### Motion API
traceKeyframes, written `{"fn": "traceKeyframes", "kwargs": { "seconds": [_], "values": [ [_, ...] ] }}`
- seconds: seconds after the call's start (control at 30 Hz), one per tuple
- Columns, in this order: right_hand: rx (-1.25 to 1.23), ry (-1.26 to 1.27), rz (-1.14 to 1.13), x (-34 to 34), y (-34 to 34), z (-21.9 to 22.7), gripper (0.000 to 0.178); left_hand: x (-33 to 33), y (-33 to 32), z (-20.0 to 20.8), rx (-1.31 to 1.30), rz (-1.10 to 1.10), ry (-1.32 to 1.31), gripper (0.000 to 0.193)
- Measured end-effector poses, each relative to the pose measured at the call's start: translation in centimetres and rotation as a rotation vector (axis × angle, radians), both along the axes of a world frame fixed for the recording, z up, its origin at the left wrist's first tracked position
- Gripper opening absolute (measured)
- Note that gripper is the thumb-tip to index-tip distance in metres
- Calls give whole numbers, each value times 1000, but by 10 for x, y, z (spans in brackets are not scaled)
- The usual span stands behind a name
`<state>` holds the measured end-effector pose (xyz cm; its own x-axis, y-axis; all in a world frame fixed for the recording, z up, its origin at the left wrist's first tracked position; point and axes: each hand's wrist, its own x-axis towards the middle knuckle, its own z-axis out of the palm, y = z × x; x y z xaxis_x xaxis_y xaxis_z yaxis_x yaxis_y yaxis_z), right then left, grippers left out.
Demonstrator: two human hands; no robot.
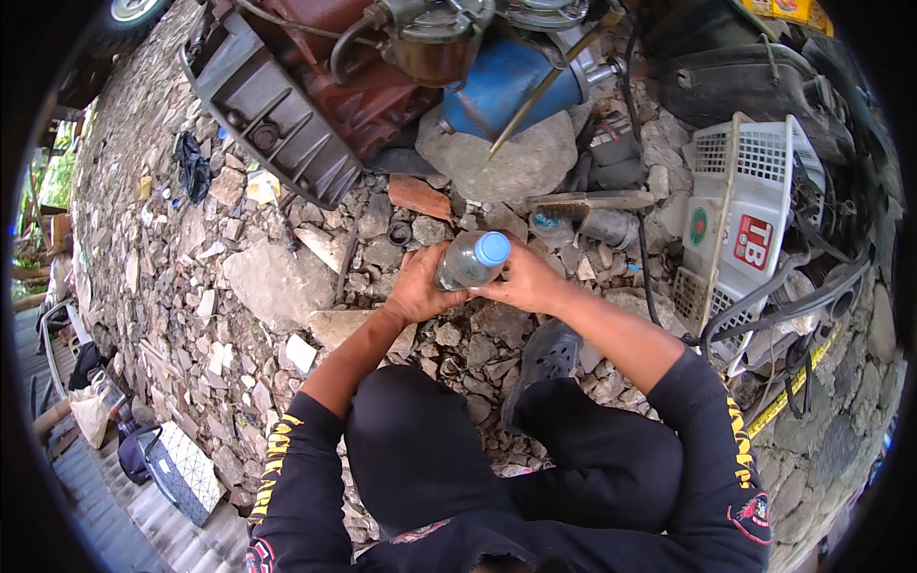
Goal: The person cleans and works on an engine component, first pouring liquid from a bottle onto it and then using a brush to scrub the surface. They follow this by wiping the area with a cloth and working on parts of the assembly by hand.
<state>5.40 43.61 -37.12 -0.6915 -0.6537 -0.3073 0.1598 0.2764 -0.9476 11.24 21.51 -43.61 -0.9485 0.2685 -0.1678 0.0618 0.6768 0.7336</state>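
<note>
Plainly, both hands (417,286) grip blue-capped bottle (458,264); base hidden; sides partly covered.

From the bottle (465,264), free room lies above rubble (181,277) at 9 o'clock; blue cylinder (511,91) obstructs 12, white basket (750,210) 3.

The left hand (415,285) and right hand (525,279) clasp a blue-capped plastic bottle (463,262). A white plastic basket (757,196) lies at its three o'clock.

Two hands (417,285), one bottle (457,264) (one blue cap (492,248)), one blue cylinder (516,91), one visible shoe (543,365)
</note>
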Motion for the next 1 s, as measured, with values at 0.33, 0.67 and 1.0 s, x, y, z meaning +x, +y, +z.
{"fn": "traceKeyframes", "kwargs": {
  "seconds": [0.33, 0.67, 1.0],
  "values": [
    [933, 823, -349, -87, 134, -2, 32, 52, -88, -20, 561, 761, -14, 64],
    [1297, 507, 81, -92, 139, -12, 43, -24, -162, -61, 461, 1135, 319, 71],
    [1195, 354, -65, -64, 145, -14, 50, -23, -171, -64, 218, 1280, 192, 72]
  ]
}}
